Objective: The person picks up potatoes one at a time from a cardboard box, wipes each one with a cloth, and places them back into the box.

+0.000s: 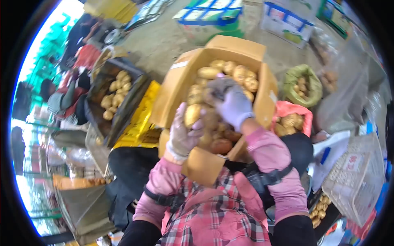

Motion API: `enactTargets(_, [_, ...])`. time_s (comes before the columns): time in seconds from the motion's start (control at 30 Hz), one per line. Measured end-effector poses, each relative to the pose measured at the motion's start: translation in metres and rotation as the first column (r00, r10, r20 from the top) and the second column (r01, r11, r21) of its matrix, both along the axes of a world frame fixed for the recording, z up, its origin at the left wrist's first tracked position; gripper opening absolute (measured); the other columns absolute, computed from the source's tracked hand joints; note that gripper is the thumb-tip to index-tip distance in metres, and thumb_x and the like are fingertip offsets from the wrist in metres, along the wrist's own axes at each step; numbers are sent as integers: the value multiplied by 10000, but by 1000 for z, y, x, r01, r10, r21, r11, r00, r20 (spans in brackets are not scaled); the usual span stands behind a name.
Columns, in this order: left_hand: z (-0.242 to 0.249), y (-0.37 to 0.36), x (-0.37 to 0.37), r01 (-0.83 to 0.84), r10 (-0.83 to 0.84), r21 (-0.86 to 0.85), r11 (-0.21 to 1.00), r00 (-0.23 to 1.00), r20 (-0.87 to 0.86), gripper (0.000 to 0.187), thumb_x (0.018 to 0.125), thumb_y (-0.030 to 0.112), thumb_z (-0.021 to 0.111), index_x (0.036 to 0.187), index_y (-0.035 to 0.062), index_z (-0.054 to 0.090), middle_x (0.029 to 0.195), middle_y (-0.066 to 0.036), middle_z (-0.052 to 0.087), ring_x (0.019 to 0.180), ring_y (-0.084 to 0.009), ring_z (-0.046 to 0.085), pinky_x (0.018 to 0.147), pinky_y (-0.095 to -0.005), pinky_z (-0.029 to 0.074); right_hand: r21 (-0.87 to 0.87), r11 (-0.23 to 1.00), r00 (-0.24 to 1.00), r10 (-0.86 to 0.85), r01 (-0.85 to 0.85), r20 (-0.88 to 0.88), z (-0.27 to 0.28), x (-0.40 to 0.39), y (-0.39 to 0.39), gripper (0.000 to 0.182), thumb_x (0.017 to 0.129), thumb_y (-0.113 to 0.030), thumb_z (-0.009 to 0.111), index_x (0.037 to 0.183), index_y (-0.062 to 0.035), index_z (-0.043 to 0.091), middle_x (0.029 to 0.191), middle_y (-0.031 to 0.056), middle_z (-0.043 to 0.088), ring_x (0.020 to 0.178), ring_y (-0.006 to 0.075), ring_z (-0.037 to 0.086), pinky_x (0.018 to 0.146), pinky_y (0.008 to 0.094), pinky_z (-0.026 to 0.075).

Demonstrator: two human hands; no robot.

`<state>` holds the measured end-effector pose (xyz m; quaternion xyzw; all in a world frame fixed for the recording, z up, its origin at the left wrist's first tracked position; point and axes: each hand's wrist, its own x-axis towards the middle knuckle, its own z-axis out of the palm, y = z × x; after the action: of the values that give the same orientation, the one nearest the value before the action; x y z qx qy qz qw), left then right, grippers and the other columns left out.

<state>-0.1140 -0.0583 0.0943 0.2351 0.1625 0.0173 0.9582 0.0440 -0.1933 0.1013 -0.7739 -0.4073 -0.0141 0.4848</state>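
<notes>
we see the right hand [236, 104] blurred, and cannot tell what the dark patch [221, 88] over its fingers is. the hand hides some potatoes [221, 145] in the carton [269, 88]. the green-and-white box [209, 18] is cut off by the top edge, and we cannot read the label [352, 162] on the crate [356, 186].

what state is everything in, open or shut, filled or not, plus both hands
left hand: gloved, gripping a potato
right hand: gloved, over the box's potatoes; grip too blurred to tell
cardboard box: open, flaps spread, holding potatoes
black-lined crate: open, holding potatoes
green sack: open, potatoes inside
pink bag: open, potatoes inside
green-and-white carton: taped shut
</notes>
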Motion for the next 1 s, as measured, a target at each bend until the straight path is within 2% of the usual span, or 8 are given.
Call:
enactTargets(0.17, [20, -10, -6, -63, 97, -246, 967, 987, 131, 553, 1020, 479, 442, 1205, -37, 516, 1153, -169, 527, 685, -110, 484, 435, -170, 417, -632, 767, 991, -38, 112, 129, 18, -11, -9, 524, 869, -333, 642, 1345, -131, 556, 1415, 157, 509, 1228, 380, 543, 1047, 418, 431])
enactTargets(0.33, [12, -6, -6, -88, 110, -231, 969, 990, 86, 538, 1010, 450, 480, 1287, -8, 534, 1315, -168, 519, 879, -195, 585, 640, -182, 520, -423, 872, 962, -165, 246, 219, 23, 0, -8, 438, 886, -302, 604, 1276, -103, 596, 1276, 189, 585, 1109, 352, 606, 946, 440, 485])
enactTargets(0.4, [-2, 3, -14, -49, 120, -532, 845, 988, 100, 512, 1012, 374, 497, 1322, -33, 497, 1401, -221, 459, 999, -263, 608, 759, -264, 571, -424, 885, 981, -158, 193, 116, 26, 5, -11, 391, 884, -284, 608, 1228, -97, 620, 1195, 196, 624, 1031, 357, 635, 905, 457, 500])
enactTargets(0.57, [-7, -5, 5, -71, 85, -123, 990, 989, 118, 410, 1028, 320, 475, 1296, 16, 538, 1123, -98, 684, 1067, -267, 654, 982, -393, 524, 75, 989, 984, 119, -129, 133, 25, -14, -10, 367, 856, -309, 654, 1120, -54, 665, 1108, 182, 671, 1030, 370, 633, 908, 455, 489])
enactTargets(0.63, [-19, -24, 9, -231, 177, 494, 838, 972, 153, 392, 1040, 309, 425, 1321, 56, 527, 1235, -101, 634, 1124, -235, 623, 996, -385, 489, -75, 970, 930, 244, -233, 274, 18, -34, -10, 544, 869, -357, 661, 1332, -92, 558, 1353, 157, 556, 1255, 360, 514, 1034, 445, 423])
enactTargets(0.7, [-7, -24, 13, -156, 157, 26, 987, 987, -29, 390, 1059, 223, 368, 1417, 78, 423, 1412, -139, 479, 1240, -246, 527, 1043, -389, 441, -217, 940, 909, 318, -264, 268, 3, -39, -2, 495, 908, -301, 630, 1347, -100, 525, 1362, 139, 544, 1243, 362, 512, 1034, 456, 421])
enactTargets(0.87, [-10, -23, 24, -68, 79, 371, 926, 997, -14, 369, 1036, 310, 442, 1313, 77, 509, 1209, -92, 611, 1023, -203, 629, 886, -331, 506, 43, 958, 931, 286, -284, -226, 7, -22, -4, 317, 993, -218, 550, 1265, -56, 538, 1148, 120, 637, 1021, 293, 639, 876, 386, 512])
enactTargets(1.0, [10, -27, 22, 3, 94, 566, 825, 985, -144, 401, 1001, 384, 528, 1270, 86, 536, 1121, -77, 657, 955, -185, 638, 842, -316, 504, 547, 836, 594, 421, 39, -686, 19, 15, -16, 289, 1021, -240, 540, 1246, -60, 551, 953, 62, 651, 757, 154, 663, 604, 276, 544])
